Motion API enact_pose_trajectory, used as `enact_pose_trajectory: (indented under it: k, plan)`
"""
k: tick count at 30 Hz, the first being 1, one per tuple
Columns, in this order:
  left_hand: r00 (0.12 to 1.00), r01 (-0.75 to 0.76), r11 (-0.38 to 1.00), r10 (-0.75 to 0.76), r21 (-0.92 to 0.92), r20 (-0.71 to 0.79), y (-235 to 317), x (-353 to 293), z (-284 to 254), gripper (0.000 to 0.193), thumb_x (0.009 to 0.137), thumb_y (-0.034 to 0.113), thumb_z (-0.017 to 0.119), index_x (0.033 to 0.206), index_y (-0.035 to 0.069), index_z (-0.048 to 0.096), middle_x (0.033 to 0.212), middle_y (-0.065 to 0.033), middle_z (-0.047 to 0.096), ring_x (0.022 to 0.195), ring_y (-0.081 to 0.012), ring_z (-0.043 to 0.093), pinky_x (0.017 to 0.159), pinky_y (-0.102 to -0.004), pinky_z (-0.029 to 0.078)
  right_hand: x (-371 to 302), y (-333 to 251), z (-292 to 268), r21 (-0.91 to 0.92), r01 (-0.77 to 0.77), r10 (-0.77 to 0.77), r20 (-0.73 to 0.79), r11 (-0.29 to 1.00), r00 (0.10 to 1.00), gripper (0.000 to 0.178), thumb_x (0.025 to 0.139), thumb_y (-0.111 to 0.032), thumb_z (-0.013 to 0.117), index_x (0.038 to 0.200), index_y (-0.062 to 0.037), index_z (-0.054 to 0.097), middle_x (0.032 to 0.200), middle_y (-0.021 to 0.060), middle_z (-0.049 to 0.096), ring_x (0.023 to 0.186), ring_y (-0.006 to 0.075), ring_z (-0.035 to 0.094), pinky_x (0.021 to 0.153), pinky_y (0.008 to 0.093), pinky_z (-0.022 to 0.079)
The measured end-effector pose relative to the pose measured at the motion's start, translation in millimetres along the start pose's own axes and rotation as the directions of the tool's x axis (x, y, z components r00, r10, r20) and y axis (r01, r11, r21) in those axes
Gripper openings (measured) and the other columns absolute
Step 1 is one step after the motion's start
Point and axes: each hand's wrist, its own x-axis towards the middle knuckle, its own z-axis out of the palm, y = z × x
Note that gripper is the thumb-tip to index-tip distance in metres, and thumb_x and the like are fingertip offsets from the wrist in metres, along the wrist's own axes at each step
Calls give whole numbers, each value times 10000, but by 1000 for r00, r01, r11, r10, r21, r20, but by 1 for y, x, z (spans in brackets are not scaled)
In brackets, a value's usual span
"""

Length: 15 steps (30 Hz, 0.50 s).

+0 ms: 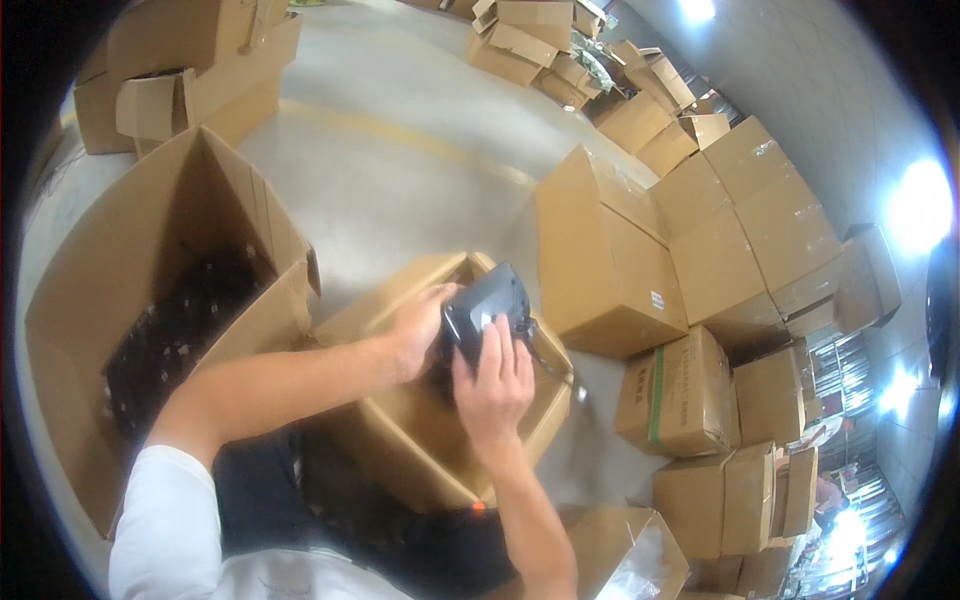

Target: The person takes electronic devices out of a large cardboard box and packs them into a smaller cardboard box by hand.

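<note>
A glossy black plastic device [490, 300] with a dark cable hanging at its right is held above an open cardboard box [385, 425]. Its exact kind does not show. My left hand [418, 328] grips its left side, the fingertips partly hidden behind it. From the near side my right hand [495, 385] closes on it, with several fingers lying on the glossy face and the thumb at its lower edge. Just to the left stands a larger open carton [75, 290] with a heap of small black items [185, 325] inside, too blurred to name.
Stacked cartons [615, 260] rise on the right, one with a green stripe [675, 390]. An open box holding clear plastic [640, 575] stands near my right forearm. More cartons [195, 75] are at the far left, and a jumbled pile [530, 45] lies at the back.
</note>
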Motion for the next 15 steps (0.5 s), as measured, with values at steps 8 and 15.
enact_pose_trajectory:
  k: [8,15]
  plan:
    - [981,-192,938,171,290,95,30,-21,-12,552,869,58,740,1367,6,508,1198,-128,630,1093,-223,613,949,-376,529,8,-44,5,81,3,-5,32,997,999,551,907,-318,725,1258,86,596,1276,273,629,1094,461,633,909,462,558]
    - [954,28,998,-45,59,296,67,-9,-24,591,847,-56,658,1406,30,486,1188,-135,644,930,-221,688,855,-364,616,6,42,-19,596,-546,614,110,588,782,463,1021,-364,574,1288,14,593,1233,173,667,1130,316,647,990,411,510]
